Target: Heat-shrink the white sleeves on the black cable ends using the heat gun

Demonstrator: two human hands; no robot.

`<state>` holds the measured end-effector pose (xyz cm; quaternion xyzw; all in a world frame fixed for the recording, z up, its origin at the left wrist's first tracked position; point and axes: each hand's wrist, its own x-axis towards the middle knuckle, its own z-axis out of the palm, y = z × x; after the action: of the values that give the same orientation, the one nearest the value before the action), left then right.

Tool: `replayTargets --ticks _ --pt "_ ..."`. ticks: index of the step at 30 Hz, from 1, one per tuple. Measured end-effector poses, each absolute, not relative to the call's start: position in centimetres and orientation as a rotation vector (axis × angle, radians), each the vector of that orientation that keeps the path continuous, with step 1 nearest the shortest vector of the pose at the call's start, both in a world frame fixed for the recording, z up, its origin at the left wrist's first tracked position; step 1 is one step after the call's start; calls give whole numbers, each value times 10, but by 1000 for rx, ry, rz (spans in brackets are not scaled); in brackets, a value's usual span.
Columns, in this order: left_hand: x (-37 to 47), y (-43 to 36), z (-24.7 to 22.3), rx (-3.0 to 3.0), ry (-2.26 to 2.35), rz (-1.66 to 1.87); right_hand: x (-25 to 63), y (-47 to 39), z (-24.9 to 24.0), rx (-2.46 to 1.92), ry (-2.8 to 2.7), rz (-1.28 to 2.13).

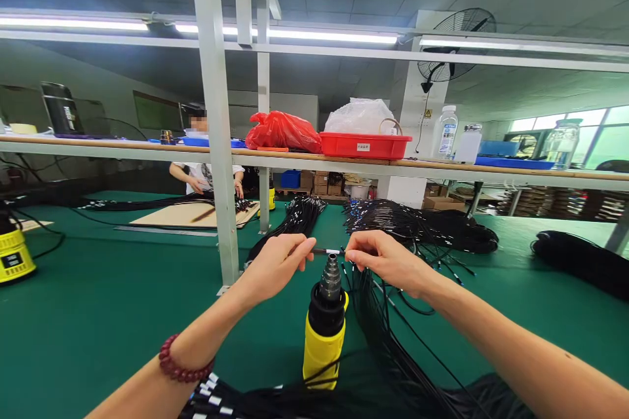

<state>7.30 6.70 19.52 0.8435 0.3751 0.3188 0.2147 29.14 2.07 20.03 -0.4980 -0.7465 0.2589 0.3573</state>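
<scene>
A thin black cable [319, 251] with a white label is stretched level between my two hands. My left hand [284, 260] pinches its left end, and my right hand [378, 256] pinches it just right of the label. Directly below the label is the metal nozzle of an upright yellow and black heat gun [324, 340]. From near my right hand, a bundle of black cables [376, 314] hangs down toward the lower right. More black cables with white labels [216, 399] lie at the bottom edge, under my left forearm.
Piles of black cables [407, 222] lie on the green table [98, 321] beyond my hands. A white post [216, 144] stands left of centre. The shelf holds a red tray [366, 146] and bottles. Another yellow tool [14, 255] is at far left; a person [196, 177] works across the table.
</scene>
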Motion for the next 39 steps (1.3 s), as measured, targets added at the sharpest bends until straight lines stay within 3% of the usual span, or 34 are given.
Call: replayTargets --ticks 31,39 --pt "72 66 194 2425 975 896 294 23 200 -1403 -1975 557" --pt "73 66 195 2323 1006 1002 292 27 197 -1258 -1912 639"
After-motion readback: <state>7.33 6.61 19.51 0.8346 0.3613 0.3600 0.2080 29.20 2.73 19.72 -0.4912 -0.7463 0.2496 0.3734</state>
